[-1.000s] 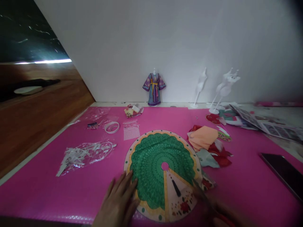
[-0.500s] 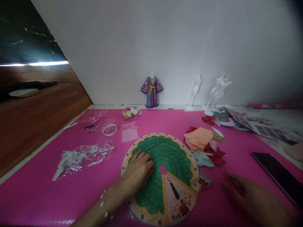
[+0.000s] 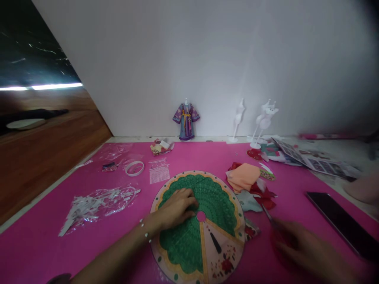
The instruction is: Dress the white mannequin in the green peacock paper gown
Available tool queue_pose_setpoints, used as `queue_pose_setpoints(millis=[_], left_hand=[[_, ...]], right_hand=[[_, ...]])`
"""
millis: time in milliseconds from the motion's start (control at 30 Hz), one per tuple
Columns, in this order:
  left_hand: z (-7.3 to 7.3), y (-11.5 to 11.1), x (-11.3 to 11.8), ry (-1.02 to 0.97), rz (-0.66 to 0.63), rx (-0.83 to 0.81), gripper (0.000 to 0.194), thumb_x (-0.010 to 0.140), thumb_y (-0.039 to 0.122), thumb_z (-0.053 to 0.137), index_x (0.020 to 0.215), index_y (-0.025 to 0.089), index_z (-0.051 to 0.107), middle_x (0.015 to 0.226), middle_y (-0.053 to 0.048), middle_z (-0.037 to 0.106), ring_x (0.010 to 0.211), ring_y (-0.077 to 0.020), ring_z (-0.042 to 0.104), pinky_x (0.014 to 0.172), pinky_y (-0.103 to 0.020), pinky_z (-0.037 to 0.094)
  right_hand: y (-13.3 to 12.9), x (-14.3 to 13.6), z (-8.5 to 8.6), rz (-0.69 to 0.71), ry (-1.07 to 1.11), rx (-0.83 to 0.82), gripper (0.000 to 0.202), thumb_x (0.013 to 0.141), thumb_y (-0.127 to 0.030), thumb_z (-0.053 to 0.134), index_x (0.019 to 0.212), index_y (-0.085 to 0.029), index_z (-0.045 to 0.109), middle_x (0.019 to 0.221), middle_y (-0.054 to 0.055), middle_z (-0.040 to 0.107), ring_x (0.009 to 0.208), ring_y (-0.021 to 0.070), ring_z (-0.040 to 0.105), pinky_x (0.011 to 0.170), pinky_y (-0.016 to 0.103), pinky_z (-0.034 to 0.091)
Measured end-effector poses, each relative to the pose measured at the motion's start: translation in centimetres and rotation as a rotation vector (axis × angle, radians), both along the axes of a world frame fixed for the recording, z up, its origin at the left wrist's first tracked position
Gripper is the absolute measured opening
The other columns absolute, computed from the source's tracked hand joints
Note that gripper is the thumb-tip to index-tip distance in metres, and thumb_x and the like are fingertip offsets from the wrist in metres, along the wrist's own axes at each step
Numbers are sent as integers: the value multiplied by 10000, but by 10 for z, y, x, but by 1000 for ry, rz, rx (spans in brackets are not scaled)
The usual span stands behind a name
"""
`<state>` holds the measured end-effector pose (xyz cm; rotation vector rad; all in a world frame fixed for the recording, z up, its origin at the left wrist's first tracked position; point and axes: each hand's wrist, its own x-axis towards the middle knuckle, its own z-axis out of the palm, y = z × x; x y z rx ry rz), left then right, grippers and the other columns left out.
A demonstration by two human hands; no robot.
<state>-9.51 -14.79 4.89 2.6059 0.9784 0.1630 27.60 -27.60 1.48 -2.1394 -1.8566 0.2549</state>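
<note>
A round printed fabric piece (image 3: 194, 246), green with a scalloped cream-and-orange border, lies in front of me. It has a small hole in the middle and a pale wedge printed with a black tassel and red flowers. My left hand (image 3: 179, 207) rests on its green left part, fingers slightly bent and apart, pinching nothing that I can see. On the right, my right hand (image 3: 300, 238) is blurred and closed around red-handled scissors (image 3: 269, 215), whose blades point up and left toward cloth scraps (image 3: 245, 177). A small floral piece (image 3: 251, 228) sticks out beside the disc.
Along the back stand a doll form in a purple robe (image 3: 186, 122) and white doll stands (image 3: 237, 120). To the left lie a tape roll (image 3: 134, 168), a bead sheet (image 3: 159, 174) and a plastic bag of white scraps (image 3: 97, 205). A dark phone (image 3: 340, 221) lies at right.
My left hand has slid a little toward the disc's central hole. My right hand with the scissors has come slightly left. The whole view has shifted slightly.
</note>
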Motion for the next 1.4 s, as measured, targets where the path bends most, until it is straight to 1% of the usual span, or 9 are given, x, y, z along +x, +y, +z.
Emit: queue_pose_setpoints(millis=[133, 200, 333, 433, 633, 733, 867, 1033, 1400], left_hand=[[-1, 2, 4, 0, -25, -7, 47, 843, 220, 630, 881, 235, 652, 995, -17, 581, 992, -205, 524, 848, -320, 383], [-1, 3, 6, -4, -34, -8, 50, 831, 187, 625, 842, 227, 654, 974, -14, 591, 973, -199, 533, 847, -321, 379], [6, 7, 7, -20, -39, -4, 83, 793, 149, 634, 817, 225, 656, 949, -8, 614, 945, -199, 556, 832, -335, 378], [17, 9, 4, -49, -37, -5, 77, 779, 145, 636, 791, 220, 650, 917, 2, 634, 934, -197, 565, 828, -321, 390], [46, 19, 4, -187, 45, -43, 126, 807, 112, 525, 817, 202, 612, 803, 19, 645, 811, -174, 586, 752, -285, 431], [69, 35, 9, -311, 93, -84, 86, 823, 156, 509, 808, 187, 588, 743, 17, 620, 694, -142, 564, 637, -242, 420], [112, 61, 19, -520, 113, -106, 67, 822, 213, 527, 862, 171, 560, 714, 21, 576, 668, -126, 537, 639, -238, 412], [155, 78, 26, -672, 123, -184, 204, 742, 249, 613, 916, 158, 559, 598, 67, 493, 557, -106, 474, 554, -226, 356], [168, 83, 27, -797, 126, -374, 304, 679, 315, 716, 894, 140, 592, 546, 79, 480, 496, -80, 418, 501, -213, 271]], right_hand=[[1, -50, 22, 30, 43, 11, 353, 843, -434, 507, 1083, -237, 674, 1008, 91, 723, 851, 258, 689, 739, 367, 538], [7, -95, 27, 224, 117, -27, 242, 893, -356, 472, 949, -251, 682, 923, 62, 712, 819, 219, 677, 678, 307, 520], [24, -176, 24, 298, 5, 33, 174, 859, -352, 563, 847, -205, 655, 894, 83, 673, 878, 285, 643, 730, 375, 482], [36, -197, 19, 271, -3, 14, 118, 838, -272, 586, 845, -171, 646, 897, 95, 671, 865, 295, 638, 697, 364, 457], [74, -168, 42, 249, 382, 44, 82, 789, -206, 567, 726, -182, 612, 699, 40, 653, 679, 215, 607, 595, 288, 371], [104, -146, 76, 262, 512, 85, 18, 738, -195, 600, 749, -182, 603, 695, 31, 660, 685, 197, 615, 594, 271, 403], [138, -121, 135, 338, 719, 131, 238, 717, -240, 625, 946, -176, 617, 836, 37, 698, 775, 183, 654, 629, 256, 472], [157, -101, 188, 360, 832, 134, 335, 710, -302, 673, 1021, -178, 662, 622, -7, 662, 513, 145, 584, 473, 242, 405], [166, -99, 198, 297, 959, 189, 345, 619, -143, 749, 955, -192, 688, 782, 13, 711, 697, 155, 650, 644, 260, 480]])
